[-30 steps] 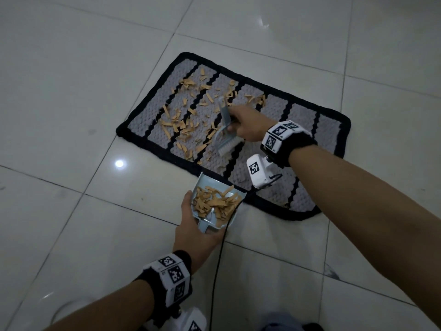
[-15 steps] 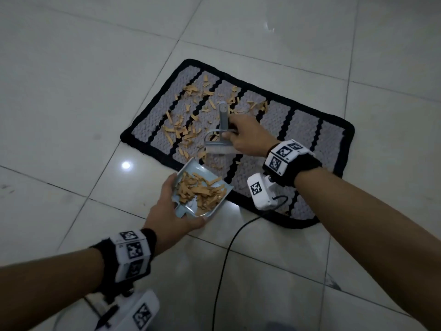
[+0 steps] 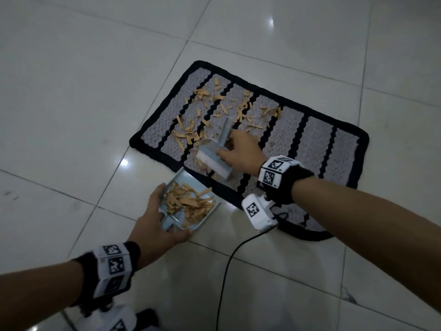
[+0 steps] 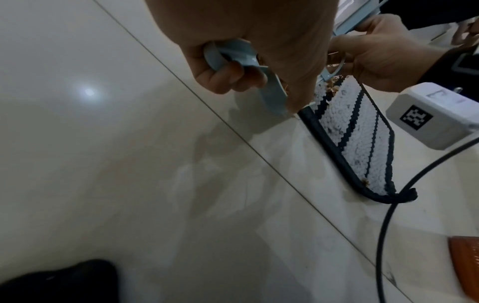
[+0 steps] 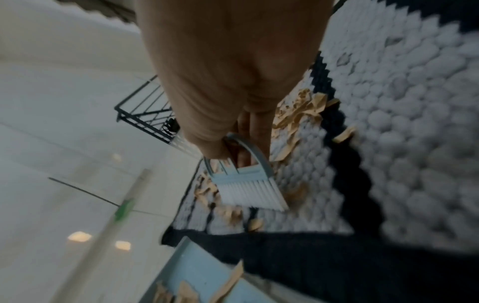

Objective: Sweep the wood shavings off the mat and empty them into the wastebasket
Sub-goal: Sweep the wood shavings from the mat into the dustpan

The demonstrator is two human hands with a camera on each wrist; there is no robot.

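Note:
A grey mat (image 3: pixel 317 149) with black stripes and a black border lies on the tiled floor. Tan wood shavings (image 3: pixel 222 108) are scattered over its left part. My right hand (image 3: pixel 238 149) grips a small blue brush (image 3: pixel 214 161) with white bristles (image 5: pixel 251 194), held low over the mat's near edge. My left hand (image 3: pixel 155 225) grips the handle of a light blue dustpan (image 3: pixel 188 204) holding a pile of shavings, its lip at the mat's border (image 4: pixel 308 119). The dustpan handle (image 4: pixel 233 57) shows in the left wrist view.
A black cable (image 3: pixel 226 271) runs over the floor near the mat's front edge. A black wire basket (image 5: pixel 147 112) stands on the floor beyond the mat in the right wrist view. A pale pole with a green band (image 5: pixel 124 207) lies blurred at left. An orange object (image 4: pixel 466 264) sits at the lower right.
The brush has swung down towards the mat's near edge beside the dustpan. My left hand keeps the dustpan at the mat's border, tilted slightly more to the right.

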